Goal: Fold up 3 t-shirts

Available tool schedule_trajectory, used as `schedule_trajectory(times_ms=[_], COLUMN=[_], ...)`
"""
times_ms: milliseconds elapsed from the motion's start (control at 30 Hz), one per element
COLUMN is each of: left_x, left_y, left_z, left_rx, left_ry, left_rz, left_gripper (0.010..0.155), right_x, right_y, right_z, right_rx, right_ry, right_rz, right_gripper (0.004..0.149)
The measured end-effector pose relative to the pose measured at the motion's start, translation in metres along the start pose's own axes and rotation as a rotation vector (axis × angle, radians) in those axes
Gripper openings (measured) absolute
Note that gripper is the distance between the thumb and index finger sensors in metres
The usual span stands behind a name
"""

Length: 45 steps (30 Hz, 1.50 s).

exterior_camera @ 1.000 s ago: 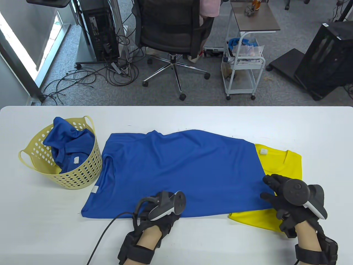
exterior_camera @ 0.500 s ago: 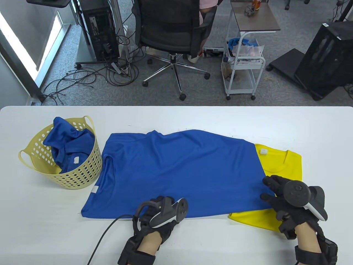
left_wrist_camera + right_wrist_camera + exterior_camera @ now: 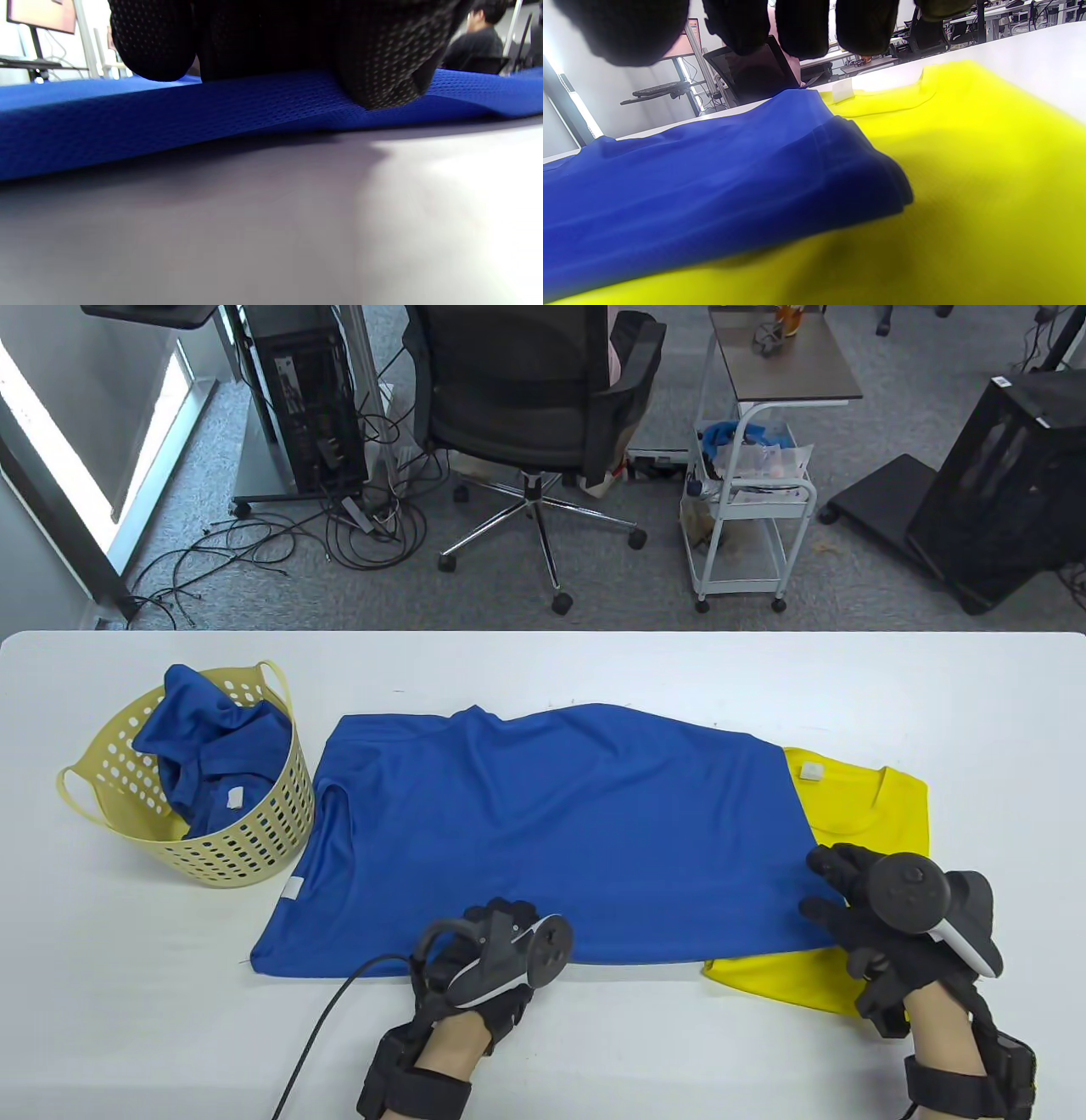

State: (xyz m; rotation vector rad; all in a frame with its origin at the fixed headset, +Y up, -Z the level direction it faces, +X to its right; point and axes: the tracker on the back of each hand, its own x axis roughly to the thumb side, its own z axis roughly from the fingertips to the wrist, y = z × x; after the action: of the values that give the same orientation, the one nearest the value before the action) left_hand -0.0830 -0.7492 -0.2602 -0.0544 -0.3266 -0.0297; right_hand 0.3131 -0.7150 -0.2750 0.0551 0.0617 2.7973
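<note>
At the frame's left, a basket (image 3: 199, 806) held one blue shirt. Across the middle, the spread shirt (image 3: 543, 831) lay ready for folding. Your left hand (image 3: 484, 967) pinched its bottom hem; your right hand (image 3: 882, 925), grip unclear, rested where blue overlapped the yellow shirt (image 3: 874, 806).

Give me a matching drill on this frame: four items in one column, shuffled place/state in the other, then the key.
Items:
1. spread blue t-shirt
2. yellow t-shirt
3. crumpled blue t-shirt
4. left hand

Places/states:
A. inside the yellow basket
B. at the near hem of the spread shirt, fingers on the fabric
C. flat across the middle of the table
D. on the right, partly under another shirt

Pairs: 1-C, 2-D, 3-A, 4-B
</note>
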Motion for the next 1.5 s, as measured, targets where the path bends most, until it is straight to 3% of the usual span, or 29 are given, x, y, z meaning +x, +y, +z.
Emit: schedule_trajectory(times_ms=[300,433,667,800,967,1200,1400,1500], left_x=[-0.006,-0.007,-0.002,0.001,0.006,0.011,0.015,0.014], left_y=[0.049,0.07,0.109,0.13,0.158,0.185,0.195,0.193], left_z=[-0.002,-0.012,-0.036,-0.048,-0.058,-0.064,-0.064,-0.063], left_rx=[0.16,0.185,0.255,0.279,0.314,0.34,0.345,0.347], left_ry=[0.087,0.102,0.143,0.156,0.184,0.203,0.208,0.216], left_rz=[0.073,0.063,0.112,0.131,0.184,0.32,0.312,0.287], left_gripper=[0.039,0.039,0.039,0.039,0.038,0.038,0.038,0.038], right_x=[0.028,0.056,0.103,0.119,0.126,0.14,0.154,0.162], right_y=[-0.01,-0.01,0.01,0.026,0.044,0.047,0.05,0.054], right_z=[0.007,0.0,-0.025,-0.039,-0.051,-0.048,-0.044,-0.038], right_rx=[-0.021,0.052,0.188,0.221,0.256,0.152,0.18,0.174], right_ry=[-0.103,-0.16,-0.229,-0.229,-0.222,-0.301,-0.321,-0.319], right_rz=[-0.031,-0.033,0.008,-0.009,-0.103,-0.247,-0.362,-0.392], right_gripper=[0.062,0.063,0.069,0.076,0.074,0.064,0.069,0.081])
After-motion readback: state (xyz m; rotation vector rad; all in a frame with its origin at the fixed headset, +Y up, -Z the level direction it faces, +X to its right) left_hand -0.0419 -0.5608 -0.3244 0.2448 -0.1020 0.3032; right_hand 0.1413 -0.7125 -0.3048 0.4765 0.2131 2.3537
